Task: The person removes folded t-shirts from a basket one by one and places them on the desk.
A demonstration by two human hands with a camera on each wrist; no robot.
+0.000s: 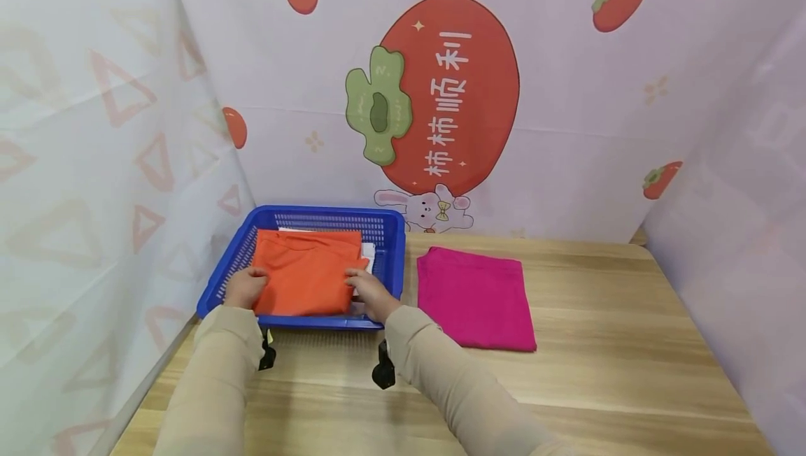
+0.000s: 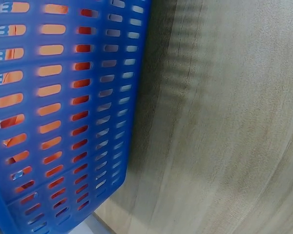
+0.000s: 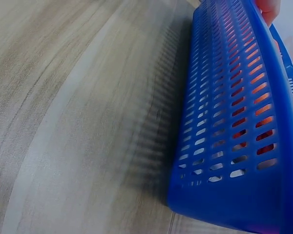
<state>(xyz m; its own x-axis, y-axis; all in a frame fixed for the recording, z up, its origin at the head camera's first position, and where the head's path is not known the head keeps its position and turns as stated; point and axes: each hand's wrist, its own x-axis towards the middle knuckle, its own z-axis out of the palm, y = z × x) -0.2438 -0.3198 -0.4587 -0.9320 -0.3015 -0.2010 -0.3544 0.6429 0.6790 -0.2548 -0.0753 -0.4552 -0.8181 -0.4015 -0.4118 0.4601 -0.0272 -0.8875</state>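
A folded orange T-shirt [image 1: 308, 274] lies in a blue plastic basket [image 1: 395, 253], on top of white folded fabric [image 1: 369, 252] that shows at its right and back edges. My left hand [image 1: 245, 287] holds the shirt's left edge, just inside the basket's front left corner. At the opposite edge my right hand [image 1: 373, 294] grips the shirt with its fingertips, the wrist passing over the front rim. Both wrist views look at the slotted outer wall [image 2: 115, 97] of the basket, with orange showing through the slots. The undersides of the fingers are hidden.
A folded magenta cloth [image 1: 475, 302] lies flat on the wooden table [image 1: 604, 330], right of the basket. Printed fabric curtains [image 1: 567, 162] hang behind and on both sides. The basket stands close to the left curtain.
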